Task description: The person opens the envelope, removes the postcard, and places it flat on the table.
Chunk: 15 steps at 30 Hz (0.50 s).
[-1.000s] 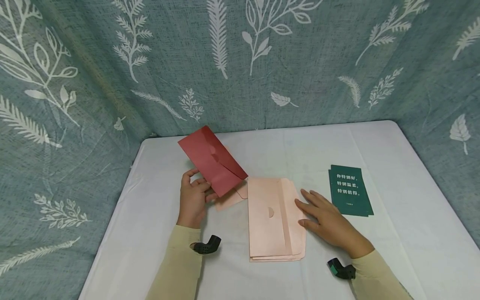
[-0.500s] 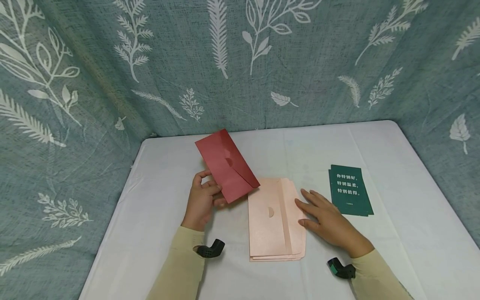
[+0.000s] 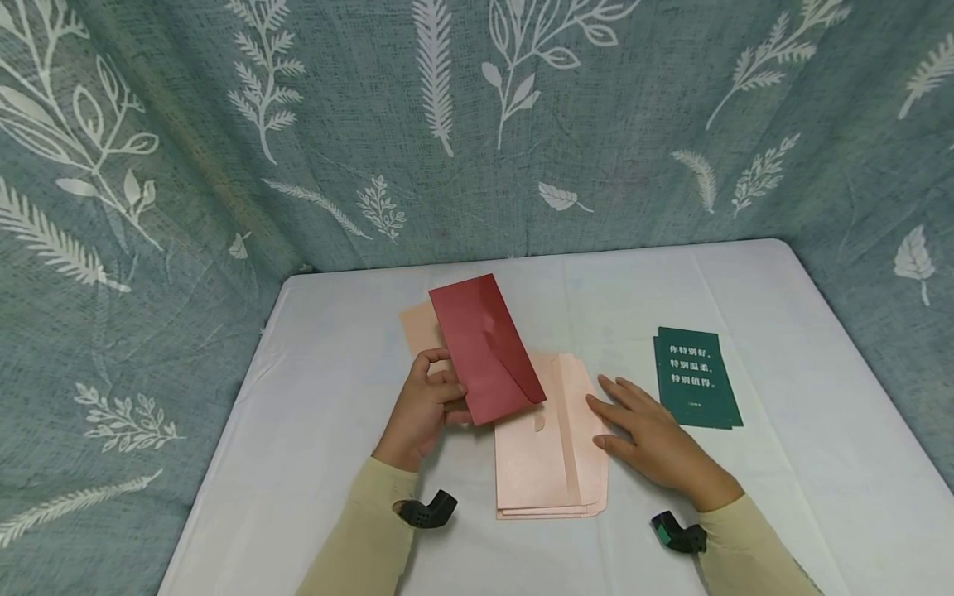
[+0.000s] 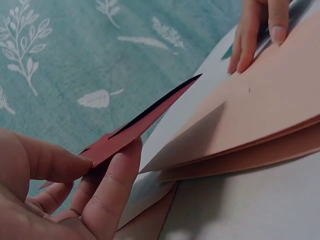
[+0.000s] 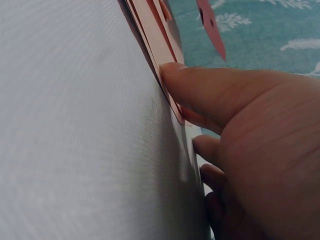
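On a white cloth-covered table (image 3: 812, 414), the left hand (image 3: 421, 411) pinches a red rectangular paper envelope (image 3: 488, 348) partly over stacked pale pink paper envelopes (image 3: 532, 472), whose right edge the right hand (image 3: 656, 443) touches, fingers loosely outstretched

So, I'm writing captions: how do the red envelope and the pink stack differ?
Colour: the red envelope is deep red, the pink stack pale pink. Pose: the red envelope is tilted in the left grip, while the pink stack lies on the table. Both show a flap and a half-round mark.
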### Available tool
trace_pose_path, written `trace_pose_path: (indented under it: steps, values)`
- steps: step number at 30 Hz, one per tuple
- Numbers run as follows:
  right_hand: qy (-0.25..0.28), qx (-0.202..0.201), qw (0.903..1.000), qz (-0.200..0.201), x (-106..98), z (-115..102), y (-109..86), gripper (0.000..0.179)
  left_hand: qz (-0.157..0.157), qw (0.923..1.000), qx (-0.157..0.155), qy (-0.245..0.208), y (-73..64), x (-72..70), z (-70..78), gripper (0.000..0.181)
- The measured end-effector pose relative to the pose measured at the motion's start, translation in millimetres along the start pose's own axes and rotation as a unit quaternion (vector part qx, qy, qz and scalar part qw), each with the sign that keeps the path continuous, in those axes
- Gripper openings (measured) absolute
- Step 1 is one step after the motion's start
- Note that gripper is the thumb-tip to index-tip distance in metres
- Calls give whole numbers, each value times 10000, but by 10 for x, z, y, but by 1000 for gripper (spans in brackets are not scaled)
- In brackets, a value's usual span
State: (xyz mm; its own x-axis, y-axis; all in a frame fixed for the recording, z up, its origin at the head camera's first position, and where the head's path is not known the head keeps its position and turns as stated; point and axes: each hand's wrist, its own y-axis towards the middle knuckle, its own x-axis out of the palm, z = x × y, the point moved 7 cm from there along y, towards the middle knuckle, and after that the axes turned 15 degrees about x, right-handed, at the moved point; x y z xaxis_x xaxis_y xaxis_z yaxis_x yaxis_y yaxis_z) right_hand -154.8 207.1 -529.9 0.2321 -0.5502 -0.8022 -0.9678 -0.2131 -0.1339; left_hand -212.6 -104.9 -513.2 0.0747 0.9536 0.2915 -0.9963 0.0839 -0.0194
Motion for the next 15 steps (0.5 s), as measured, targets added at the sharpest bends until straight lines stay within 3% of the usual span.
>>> trace_pose_path:
  steps: [8,15]
  values:
    - [-6,-21,10000,4,4,16,6,62,-400,9988,-281,-35,-112,171,-128,55]
    - [24,-16,10000,10,-7,1,4,61,-709,9969,-327,26,-190,283,-189,57]
